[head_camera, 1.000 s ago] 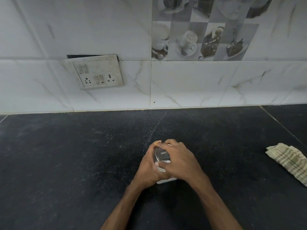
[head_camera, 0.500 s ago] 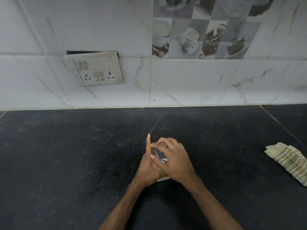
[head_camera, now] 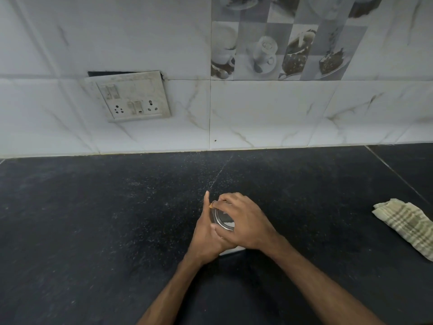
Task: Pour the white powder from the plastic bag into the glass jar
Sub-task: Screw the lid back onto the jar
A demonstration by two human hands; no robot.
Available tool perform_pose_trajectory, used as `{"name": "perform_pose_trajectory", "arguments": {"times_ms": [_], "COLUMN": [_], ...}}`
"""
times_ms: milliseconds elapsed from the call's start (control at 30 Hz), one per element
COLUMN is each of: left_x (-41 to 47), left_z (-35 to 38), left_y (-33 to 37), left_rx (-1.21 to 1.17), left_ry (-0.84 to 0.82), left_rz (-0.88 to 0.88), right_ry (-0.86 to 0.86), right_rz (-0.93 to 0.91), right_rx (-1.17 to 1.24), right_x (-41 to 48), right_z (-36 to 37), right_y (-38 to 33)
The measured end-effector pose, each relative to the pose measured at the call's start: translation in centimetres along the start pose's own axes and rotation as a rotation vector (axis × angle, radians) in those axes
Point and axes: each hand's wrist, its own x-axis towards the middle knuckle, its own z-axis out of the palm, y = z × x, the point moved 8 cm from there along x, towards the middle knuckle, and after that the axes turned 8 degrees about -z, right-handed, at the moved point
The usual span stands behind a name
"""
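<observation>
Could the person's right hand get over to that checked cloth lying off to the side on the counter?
Probably yes. The checked cloth lies on the dark counter on the right hand's own side, with only bare counter between them. But that hand is closed over the jar's metal lid and would have to let go first.

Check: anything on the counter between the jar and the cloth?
Nothing. In the head view, the stretch from the jar, held by both hands, to the cloth is bare dark counter.
</observation>
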Motion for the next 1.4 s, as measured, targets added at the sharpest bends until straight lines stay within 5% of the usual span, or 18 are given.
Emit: {"name": "perform_pose_trajectory", "arguments": {"times_ms": [200, 433, 567, 967, 1200, 1400], "left_x": [0.4, 0.7, 0.5, 0.1, 0.6, 0.5], "left_z": [-0.1, -0.4, -0.4, 0.0, -0.6, -0.5], "left_y": [-0.2, -0.7, -0.2, 0.2, -0.4, -0.5], "left_rx": [0.05, 0.037, 0.056, 0.011, -0.004, -0.039], "left_ry": [0.003, -0.081, -0.076, 0.04, 0.005, 0.007], "left_rz": [0.026, -0.019, -0.005, -0.018, -0.042, -0.028], "right_ry": [0.122, -0.16, -0.126, 0.101, -0.181, -0.068], "right_rz": [0.139, -0.188, -0.252, 0.017, -0.144, -0.186], "right_rx": [-0.127, -0.119, -0.13, -0.069, -0.019, 0.093], "right_x": [-0.1, -0.3, -0.2, -0.7, -0.5, 0.0], "right_z": [0.5, 0.6, 0.5, 0.2, 0.5, 0.2], "right_y": [-0.4, 0.1, -0.1, -0.6, 1.0, 0.6]}}
